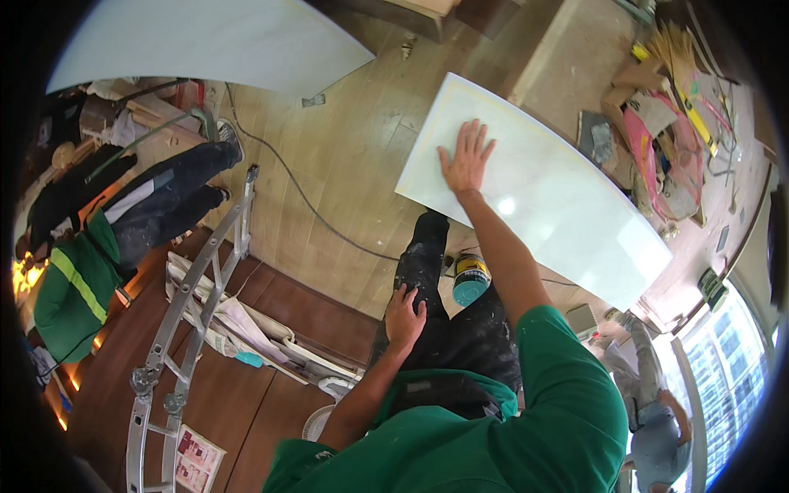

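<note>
My right hand lies palm down, fingers spread, on a long white panel with a glossy surface. My left hand rests on my dark, paint-spotted trouser leg, its fingers slightly bent and apart, holding nothing. Below the panel, between my legs, is a can with a teal lower end.
Another white panel is at upper left. An aluminium ladder stands at lower left, near a co-worker in green. A cable crosses the floor. Tools and scraps fill the upper right; another person is at lower right.
</note>
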Tool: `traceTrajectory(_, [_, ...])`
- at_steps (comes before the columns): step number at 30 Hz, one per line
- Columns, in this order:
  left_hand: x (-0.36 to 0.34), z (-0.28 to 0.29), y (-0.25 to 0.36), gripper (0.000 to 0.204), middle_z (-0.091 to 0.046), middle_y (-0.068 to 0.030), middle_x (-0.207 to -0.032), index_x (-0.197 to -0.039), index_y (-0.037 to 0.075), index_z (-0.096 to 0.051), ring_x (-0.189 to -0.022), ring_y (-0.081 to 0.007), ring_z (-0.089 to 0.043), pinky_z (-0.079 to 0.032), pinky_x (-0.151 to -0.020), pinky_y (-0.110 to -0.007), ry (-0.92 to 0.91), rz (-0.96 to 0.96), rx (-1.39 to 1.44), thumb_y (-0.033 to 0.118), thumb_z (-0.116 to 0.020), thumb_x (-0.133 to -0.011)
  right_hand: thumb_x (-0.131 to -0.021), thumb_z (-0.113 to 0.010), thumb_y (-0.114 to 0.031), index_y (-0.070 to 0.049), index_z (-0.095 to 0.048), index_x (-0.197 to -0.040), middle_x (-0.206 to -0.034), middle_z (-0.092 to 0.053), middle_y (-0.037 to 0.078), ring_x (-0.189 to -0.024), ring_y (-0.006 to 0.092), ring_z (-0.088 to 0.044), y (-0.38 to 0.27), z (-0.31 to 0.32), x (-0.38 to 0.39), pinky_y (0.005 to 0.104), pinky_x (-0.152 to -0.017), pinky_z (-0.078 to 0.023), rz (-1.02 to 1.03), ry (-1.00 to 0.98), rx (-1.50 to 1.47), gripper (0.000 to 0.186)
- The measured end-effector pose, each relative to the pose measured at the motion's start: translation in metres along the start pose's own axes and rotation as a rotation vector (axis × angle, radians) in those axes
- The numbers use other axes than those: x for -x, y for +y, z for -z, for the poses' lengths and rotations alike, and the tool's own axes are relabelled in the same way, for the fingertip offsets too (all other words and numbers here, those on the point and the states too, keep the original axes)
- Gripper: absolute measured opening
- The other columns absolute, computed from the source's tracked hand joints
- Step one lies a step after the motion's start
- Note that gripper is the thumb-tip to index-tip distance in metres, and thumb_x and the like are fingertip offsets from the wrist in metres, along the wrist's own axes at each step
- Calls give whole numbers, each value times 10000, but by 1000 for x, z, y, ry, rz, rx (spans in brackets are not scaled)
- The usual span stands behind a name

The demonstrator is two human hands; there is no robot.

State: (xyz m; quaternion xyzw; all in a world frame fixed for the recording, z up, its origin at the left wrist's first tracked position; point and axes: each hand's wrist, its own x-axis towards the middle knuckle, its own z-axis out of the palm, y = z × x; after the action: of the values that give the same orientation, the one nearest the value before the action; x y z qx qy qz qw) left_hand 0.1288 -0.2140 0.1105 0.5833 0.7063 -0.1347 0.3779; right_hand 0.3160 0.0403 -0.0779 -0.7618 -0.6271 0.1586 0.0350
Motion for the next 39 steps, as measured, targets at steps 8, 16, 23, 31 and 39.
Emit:
traceTrajectory(8, [-12,12,-23,393,-566,-191,-1327,-1193,54,-634,-1233,-382,-523,-421,-1036,-447,-7,45,163,282,-647,-873,-902,-613,-365,-94,-456,-1409,-1498,-365,201,-1385,358,-333,-75,-2,8,440,-1147,-287,616,-246,-346,595])
traceTrajectory(16, [-81,-2,-41,423,-614,-196,-1204,-1206,-4,-583,-1153,-355,-563,-429,-1005,-415,11,31,571,325,-602,-940,-883,-653,-255,-19,-671,-851,-899,-682,203,-820,366,-654,16,29,-47,459,-728,-502,-284,-61,-428,239])
traceTrajectory(23, [-228,25,0,502,-586,-197,-1257,-1300,-1,-528,-1193,-362,-538,-415,-1023,-426,164,-315,448,339,-615,-941,-843,-683,-225,-31,-654,-825,-874,-692,164,-821,338,-667,75,39,-55,429,-731,-519,-277,-9,-449,197])
traceTrajectory(31, [-364,75,89,649,-561,-246,-1290,-1348,-8,-461,-1191,-385,-547,-450,-992,-440,155,-395,224,219,-749,-813,-813,-686,-200,-51,-681,-876,-888,-674,157,-848,351,-654,50,52,-90,446,-742,-519,-164,20,-445,162])
traceTrajectory(39, [-412,64,112,641,-677,-177,-1127,-1253,52,-555,-1063,-328,-647,-508,-895,-421,-93,-158,405,250,-825,-707,-811,-647,-154,-66,-668,-877,-890,-679,181,-861,371,-662,20,45,-148,460,-766,-534,-12,-16,-442,112])
